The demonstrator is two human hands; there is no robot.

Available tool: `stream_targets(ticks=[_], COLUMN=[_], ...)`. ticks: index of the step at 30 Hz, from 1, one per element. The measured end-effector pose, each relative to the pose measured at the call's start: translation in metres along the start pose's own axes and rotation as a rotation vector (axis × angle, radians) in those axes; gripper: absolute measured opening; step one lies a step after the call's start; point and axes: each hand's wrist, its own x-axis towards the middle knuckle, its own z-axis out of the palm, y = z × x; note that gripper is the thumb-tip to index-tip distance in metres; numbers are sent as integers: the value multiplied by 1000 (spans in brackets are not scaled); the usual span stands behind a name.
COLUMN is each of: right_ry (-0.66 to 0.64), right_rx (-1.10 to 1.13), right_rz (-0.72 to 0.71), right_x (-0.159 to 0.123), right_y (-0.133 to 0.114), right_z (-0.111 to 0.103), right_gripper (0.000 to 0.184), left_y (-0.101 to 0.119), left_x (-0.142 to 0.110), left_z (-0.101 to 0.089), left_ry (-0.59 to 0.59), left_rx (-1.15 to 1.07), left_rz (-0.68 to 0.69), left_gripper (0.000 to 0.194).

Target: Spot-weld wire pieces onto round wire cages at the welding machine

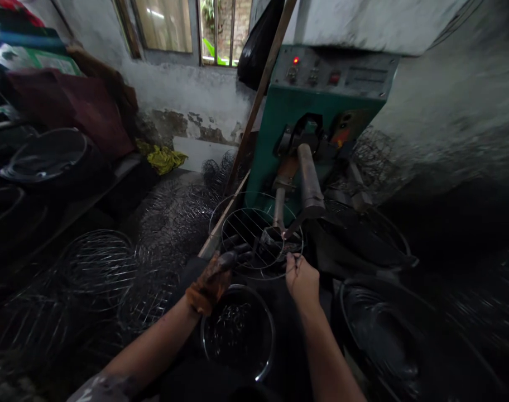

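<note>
A round wire rack (254, 210), with parallel bars inside a ring and a wider wire hoop around it, is held level in front of the green welding machine (260, 134). My left hand (212, 282), in a brown glove with blackened fingers, is closed on the rack's near left side. My bare right hand (303, 279) pinches the near right edge; whether a small piece is also between its fingertips cannot be made out. Just beyond those fingertips, the machine's lower electrode arm (279, 207) and thicker upper arm (311, 178) meet at the rack, where a small glow shows.
Below my hands stands a round container (272, 335) with small shiny metal pieces. Wire racks (97, 262) pile up at left. A dark basin (342, 296) holds wire rings at right. A wooden plank (258, 106) leans beside the machine. Yellow cloth (164, 159) lies by the wall.
</note>
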Motion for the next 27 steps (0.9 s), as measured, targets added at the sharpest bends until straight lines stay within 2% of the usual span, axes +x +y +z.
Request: stream_targets(ticks=[7,15,22,27], right_ry=[-52,-149,-201,-222], right_rx=[-139,-301,-382,-408], right_rz=[2,76,97,111], right_x=[23,48,58,62], right_y=[-1,-10,-15,-17], right_z=[7,1,-6,-7], right_gripper=[39,27,29,31], left_y=[-9,-20,-28,-24], left_x=[7,14,26,24], left_z=[10,25,28,29], left_ry=[25,45,89,89], left_rx=[74,82,148,242], left_rz=[77,89,109,119], left_gripper=[77,70,70,72])
